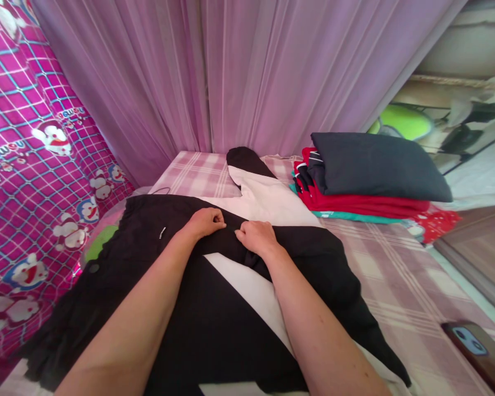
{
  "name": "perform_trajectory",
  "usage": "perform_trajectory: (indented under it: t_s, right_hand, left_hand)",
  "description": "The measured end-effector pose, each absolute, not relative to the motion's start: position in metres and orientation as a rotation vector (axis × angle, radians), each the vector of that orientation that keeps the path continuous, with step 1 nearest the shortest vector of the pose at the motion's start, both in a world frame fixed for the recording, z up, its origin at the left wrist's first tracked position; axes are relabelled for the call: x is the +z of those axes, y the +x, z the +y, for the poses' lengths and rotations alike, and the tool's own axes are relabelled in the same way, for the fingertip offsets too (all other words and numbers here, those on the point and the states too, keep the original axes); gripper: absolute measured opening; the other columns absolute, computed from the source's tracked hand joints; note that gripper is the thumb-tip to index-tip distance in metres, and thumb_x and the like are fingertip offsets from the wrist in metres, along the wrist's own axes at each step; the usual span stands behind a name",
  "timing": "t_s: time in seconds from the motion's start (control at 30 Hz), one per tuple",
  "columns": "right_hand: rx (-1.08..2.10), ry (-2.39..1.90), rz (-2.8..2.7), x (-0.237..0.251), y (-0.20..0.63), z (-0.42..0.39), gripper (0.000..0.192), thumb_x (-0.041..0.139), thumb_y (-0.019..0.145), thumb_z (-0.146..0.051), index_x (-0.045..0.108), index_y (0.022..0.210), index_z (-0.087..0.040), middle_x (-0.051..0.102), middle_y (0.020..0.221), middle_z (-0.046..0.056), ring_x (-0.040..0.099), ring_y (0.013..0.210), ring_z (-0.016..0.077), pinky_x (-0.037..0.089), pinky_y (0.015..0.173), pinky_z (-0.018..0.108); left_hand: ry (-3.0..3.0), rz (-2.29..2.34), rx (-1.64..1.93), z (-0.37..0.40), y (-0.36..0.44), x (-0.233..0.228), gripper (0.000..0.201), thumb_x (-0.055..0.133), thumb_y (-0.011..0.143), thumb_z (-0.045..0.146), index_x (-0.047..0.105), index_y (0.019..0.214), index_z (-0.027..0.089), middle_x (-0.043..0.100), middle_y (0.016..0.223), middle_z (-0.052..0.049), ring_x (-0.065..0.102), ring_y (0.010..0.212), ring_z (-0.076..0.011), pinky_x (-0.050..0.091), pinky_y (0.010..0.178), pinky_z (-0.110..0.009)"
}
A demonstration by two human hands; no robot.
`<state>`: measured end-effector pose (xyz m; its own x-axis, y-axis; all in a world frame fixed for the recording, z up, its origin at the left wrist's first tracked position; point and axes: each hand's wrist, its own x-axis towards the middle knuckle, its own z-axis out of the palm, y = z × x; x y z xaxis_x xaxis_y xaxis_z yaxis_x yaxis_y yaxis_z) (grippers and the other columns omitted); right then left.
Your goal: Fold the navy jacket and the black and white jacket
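Note:
A black and white garment (pixel 214 324) lies spread across the bed in front of me. One white sleeve with a black end (pixel 247 162) reaches toward the curtain. My left hand (pixel 206 221) and my right hand (pixel 256 237) sit close together on the garment's middle, both with fingers curled and pinching the black fabric along a fold. A small white tag (pixel 162 232) shows on the black cloth left of my left hand.
A stack of folded clothes (pixel 367 181), dark on top, red and teal below, sits at the right on the plaid bedsheet (pixel 400 275). A phone (pixel 474 346) lies at the lower right. Pink curtain (pixel 239 71) behind, cartoon-patterned wall (pixel 33 165) left.

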<state>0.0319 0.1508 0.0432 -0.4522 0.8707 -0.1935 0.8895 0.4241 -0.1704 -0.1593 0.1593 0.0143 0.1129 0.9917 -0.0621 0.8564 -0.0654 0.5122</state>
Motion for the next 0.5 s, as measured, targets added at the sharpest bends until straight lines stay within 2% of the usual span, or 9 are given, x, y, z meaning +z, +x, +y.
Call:
perform_trajectory:
  t_s: [0.17,0.3,0.4,0.5]
  right_hand:
    - [-0.403,1.602,2.591,0.043,0.038,0.150,0.035,0.045,0.096,-0.041,0.074,0.094,-0.023,0.075,0.107,0.011,0.067,0.104,0.0246,0.044,0.087,0.035]
    - [-0.439,1.599,2.637,0.042,0.042,0.146,0.031,0.049,0.095,-0.044,0.073,0.089,-0.025,0.077,0.100,0.006,0.068,0.099,0.0229,0.042,0.088,0.034]
    - [-0.442,1.628,2.628,0.041,0.040,0.145,0.025,0.052,0.093,-0.039,0.073,0.088,-0.026,0.077,0.097,0.005,0.069,0.097,0.0220,0.042,0.087,0.033]
    - [-0.398,1.650,2.657,0.038,0.037,0.145,0.027,0.048,0.094,-0.033,0.073,0.094,-0.025,0.077,0.101,0.006,0.069,0.097,0.0219,0.042,0.086,0.032]
  left_hand:
    - [1.940,1.772,0.428,0.158,-0.159,0.017,0.011,0.066,0.072,0.031,0.065,0.070,0.020,0.066,0.073,0.001,0.059,0.067,-0.0148,0.041,0.061,-0.026]
    - [1.933,1.661,0.477,0.157,-0.167,0.017,0.011,0.061,0.072,0.027,0.068,0.078,0.020,0.067,0.075,0.001,0.059,0.068,-0.0141,0.044,0.064,-0.025]
    - [1.918,1.595,0.535,0.157,-0.175,0.016,0.019,0.057,0.072,0.024,0.069,0.086,0.020,0.068,0.079,0.001,0.061,0.071,-0.0139,0.048,0.070,-0.025]
    - [1.941,1.648,0.573,0.157,-0.178,0.016,0.021,0.056,0.072,0.021,0.069,0.089,0.020,0.070,0.084,-0.001,0.062,0.075,-0.0150,0.050,0.074,-0.026]
